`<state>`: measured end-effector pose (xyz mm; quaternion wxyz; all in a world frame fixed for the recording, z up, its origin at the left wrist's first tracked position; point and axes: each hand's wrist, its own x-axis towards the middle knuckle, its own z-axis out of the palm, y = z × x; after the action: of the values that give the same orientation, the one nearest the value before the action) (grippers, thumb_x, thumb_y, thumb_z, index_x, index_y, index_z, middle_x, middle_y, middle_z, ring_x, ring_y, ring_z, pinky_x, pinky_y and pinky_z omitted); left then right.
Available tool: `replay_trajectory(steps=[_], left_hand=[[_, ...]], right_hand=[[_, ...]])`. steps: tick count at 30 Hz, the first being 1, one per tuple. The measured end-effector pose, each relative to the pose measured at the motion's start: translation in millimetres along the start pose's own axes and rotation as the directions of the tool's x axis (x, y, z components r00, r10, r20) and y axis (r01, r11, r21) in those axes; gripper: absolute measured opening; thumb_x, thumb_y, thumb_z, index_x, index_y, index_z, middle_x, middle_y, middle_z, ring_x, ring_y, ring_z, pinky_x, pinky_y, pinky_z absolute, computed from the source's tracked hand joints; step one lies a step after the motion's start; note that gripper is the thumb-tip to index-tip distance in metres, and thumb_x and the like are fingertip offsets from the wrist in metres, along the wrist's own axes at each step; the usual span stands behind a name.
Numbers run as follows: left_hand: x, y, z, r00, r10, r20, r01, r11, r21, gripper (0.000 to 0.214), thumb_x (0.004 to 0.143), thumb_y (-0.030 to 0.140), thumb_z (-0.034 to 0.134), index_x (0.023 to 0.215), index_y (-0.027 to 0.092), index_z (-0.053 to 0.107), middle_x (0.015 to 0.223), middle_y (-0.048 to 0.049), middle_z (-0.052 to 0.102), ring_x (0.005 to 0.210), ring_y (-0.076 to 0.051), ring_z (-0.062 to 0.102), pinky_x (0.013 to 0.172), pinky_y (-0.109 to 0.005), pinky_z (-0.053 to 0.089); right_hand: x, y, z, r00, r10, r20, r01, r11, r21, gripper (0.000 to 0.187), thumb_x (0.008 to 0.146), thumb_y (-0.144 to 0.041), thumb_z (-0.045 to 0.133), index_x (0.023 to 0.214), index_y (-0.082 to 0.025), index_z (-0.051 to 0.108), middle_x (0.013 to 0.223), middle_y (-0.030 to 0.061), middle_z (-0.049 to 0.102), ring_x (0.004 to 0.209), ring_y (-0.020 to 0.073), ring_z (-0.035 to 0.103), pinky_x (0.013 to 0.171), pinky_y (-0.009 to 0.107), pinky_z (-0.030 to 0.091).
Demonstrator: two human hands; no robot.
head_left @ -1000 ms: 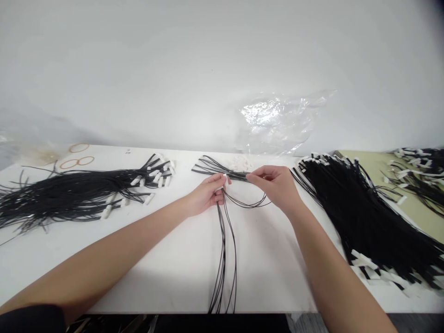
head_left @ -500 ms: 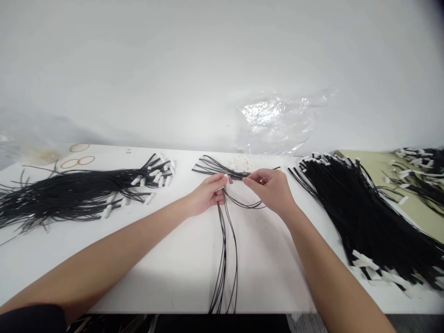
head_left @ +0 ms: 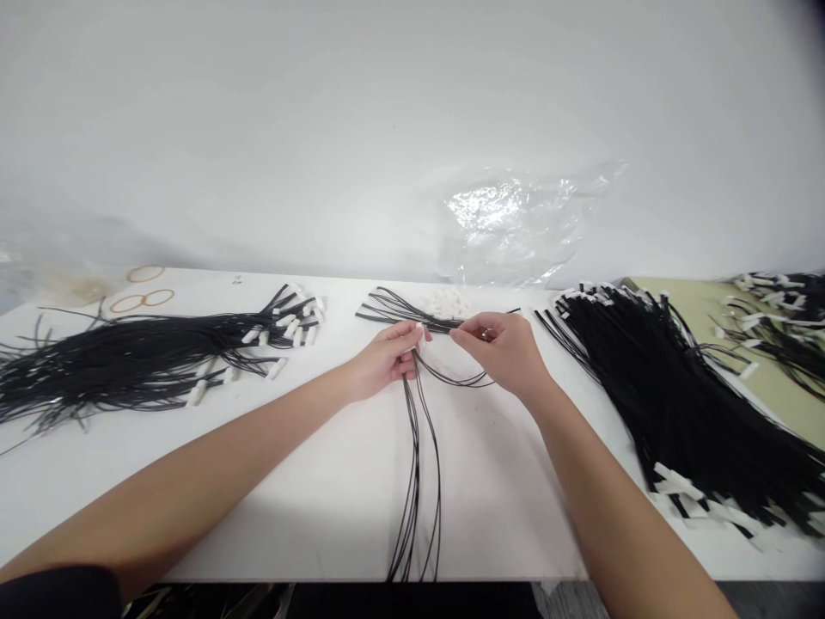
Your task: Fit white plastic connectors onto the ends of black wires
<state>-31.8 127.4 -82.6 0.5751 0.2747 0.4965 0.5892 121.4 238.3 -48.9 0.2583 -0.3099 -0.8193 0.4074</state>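
Near the middle of the white table, my left hand (head_left: 390,357) is closed, pinching a small white connector (head_left: 420,335) between thumb and fingers. Thin black wires (head_left: 414,456) run down from that hand to the table's front edge. Just to the right, my right hand (head_left: 499,344) is closed with thumb and forefinger pinched on a black wire, whose tip is mostly hidden by the fingers. Another wire loop (head_left: 451,378) sags between the two hands. Behind them lie loose black wires (head_left: 387,305) and a small pile of white connectors (head_left: 447,303).
On the left lies a bundle of black wires with white connectors (head_left: 161,352), with tan rubber bands (head_left: 147,273) behind it. A thick black wire bundle (head_left: 683,404) covers the right side. A clear plastic bag (head_left: 516,223) rests against the wall, and more wires sit on a yellowish board (head_left: 676,301).
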Motion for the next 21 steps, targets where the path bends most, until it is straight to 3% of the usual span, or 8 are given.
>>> replay_trajectory(steps=[9,21], left_hand=[[0.5,0.7,-0.7,1.000,-0.004,0.003,0.004,1.000,-0.014,0.022,0.080,0.041,0.057,0.083,0.019,0.055,0.056,0.0059,0.024,0.045,-0.005,0.026,0.047,-0.019,0.036],[1.4,-1.2,-2.1,1.000,-0.016,-0.012,0.016,1.000,-0.025,0.023,0.080,0.041,0.057,0.083,0.019,0.054,0.056,0.0059,0.024,0.045,-0.004,0.025,0.047,-0.018,0.034]], right_hand=[[-1.2,-2.9,-2.5,0.996,-0.019,0.087,0.022,0.999,-0.039,0.022,0.072,-0.039,0.059,0.066,-0.019,0.066,0.059,0.0000,0.058,0.049,0.0066,0.040,0.046,0.021,0.032],[-1.2,-3.1,-2.5,0.994,-0.041,0.098,0.046,0.998,-0.042,0.021,0.072,-0.038,0.059,0.066,-0.020,0.066,0.060,-0.0005,0.056,0.050,0.0068,0.040,0.047,0.021,0.031]])
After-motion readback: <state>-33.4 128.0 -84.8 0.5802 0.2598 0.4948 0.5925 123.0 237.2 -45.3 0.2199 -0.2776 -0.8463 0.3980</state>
